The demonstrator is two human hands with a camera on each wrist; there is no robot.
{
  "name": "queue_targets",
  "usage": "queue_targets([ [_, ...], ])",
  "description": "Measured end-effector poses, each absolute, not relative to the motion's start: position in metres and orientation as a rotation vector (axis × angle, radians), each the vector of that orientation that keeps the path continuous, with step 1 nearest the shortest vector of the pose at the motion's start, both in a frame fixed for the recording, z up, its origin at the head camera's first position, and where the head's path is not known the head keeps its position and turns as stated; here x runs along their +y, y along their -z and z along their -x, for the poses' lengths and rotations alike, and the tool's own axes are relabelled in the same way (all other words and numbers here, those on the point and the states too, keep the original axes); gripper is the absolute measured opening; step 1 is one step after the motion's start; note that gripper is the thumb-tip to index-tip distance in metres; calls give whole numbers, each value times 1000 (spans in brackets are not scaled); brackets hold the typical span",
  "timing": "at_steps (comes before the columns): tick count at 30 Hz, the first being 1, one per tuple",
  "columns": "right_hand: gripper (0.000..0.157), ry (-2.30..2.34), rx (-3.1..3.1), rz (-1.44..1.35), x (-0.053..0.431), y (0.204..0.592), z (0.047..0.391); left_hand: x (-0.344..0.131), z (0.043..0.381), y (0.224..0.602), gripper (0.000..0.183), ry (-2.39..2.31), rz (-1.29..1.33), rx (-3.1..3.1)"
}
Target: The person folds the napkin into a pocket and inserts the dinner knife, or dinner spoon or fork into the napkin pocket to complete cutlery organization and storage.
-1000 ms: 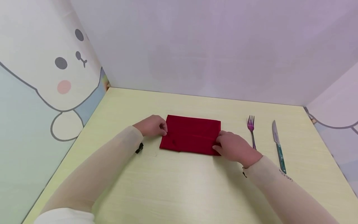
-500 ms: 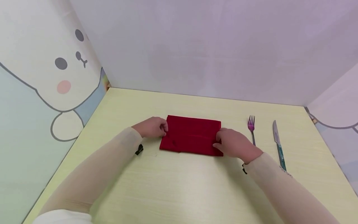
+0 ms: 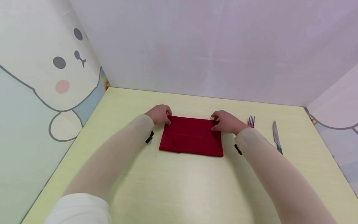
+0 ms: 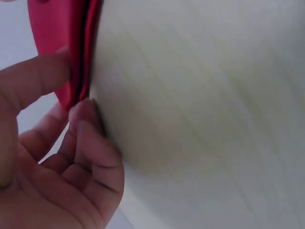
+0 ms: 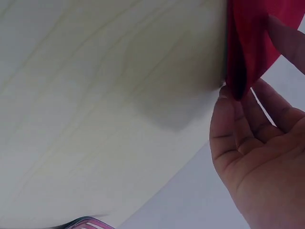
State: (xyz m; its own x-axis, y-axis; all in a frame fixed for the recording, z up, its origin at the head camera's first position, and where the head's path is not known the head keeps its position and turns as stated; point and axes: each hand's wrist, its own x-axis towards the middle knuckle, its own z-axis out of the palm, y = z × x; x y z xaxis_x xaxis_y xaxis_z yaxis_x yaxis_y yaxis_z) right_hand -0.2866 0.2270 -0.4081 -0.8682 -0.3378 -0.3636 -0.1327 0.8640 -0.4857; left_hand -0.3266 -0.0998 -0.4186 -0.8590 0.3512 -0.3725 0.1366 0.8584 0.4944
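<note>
A folded red napkin (image 3: pixel 193 137) lies flat in the middle of the table, with layered edges and a few creases near its left side. At its far left corner my left hand (image 3: pixel 160 114) pinches the cloth, thumb on top and fingers behind the far edge. The far right corner is held the same way by my right hand (image 3: pixel 227 121). In the left wrist view the thumb presses the layers of the napkin (image 4: pixel 52 28) while curled fingertips meet the corner from below. In the right wrist view, fingertips of my right hand (image 5: pixel 267 157) sit against the folded corner.
Right of the napkin lies a purple fork (image 3: pixel 251 121), its handle hidden behind my right forearm. Farther right is a knife (image 3: pixel 275 133) with a green handle, partly covered by that arm. A pale curtain (image 3: pixel 190 53) hangs along the table's (image 3: pixel 179 186) back edge.
Both hands have moved from the napkin's left and right sides up to its far corners. The napkin stays nearly in place. My right forearm now covers more of the fork and knife.
</note>
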Motion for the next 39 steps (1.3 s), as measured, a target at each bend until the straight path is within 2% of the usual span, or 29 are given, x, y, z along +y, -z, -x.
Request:
queue_targets([
  [3, 51, 627, 2575, 322, 225, 410, 292, -95, 331, 421, 25, -613, -339, 2571],
  [7, 29, 590, 2581, 351, 223, 409, 295, -94, 332, 419, 8, -583, -363, 2577],
  [10, 14, 563, 2608, 398, 222, 407, 295, -96, 328, 414, 5, -598, -385, 2582],
  [13, 8, 555, 2653, 410, 223, 402, 291, -98, 320, 406, 6, -662, -374, 2578],
  [19, 11, 656, 2657, 303, 226, 390, 275, -101, 304, 387, 13, -828, -279, 2490],
  [28, 20, 1366, 2222, -73, 227, 401, 245, -104, 280, 380, 18, -1195, -43, 2217],
  [39, 15, 1565, 2234, 20, 236, 413, 219, -117, 248, 392, 15, -1374, -143, 2274],
])
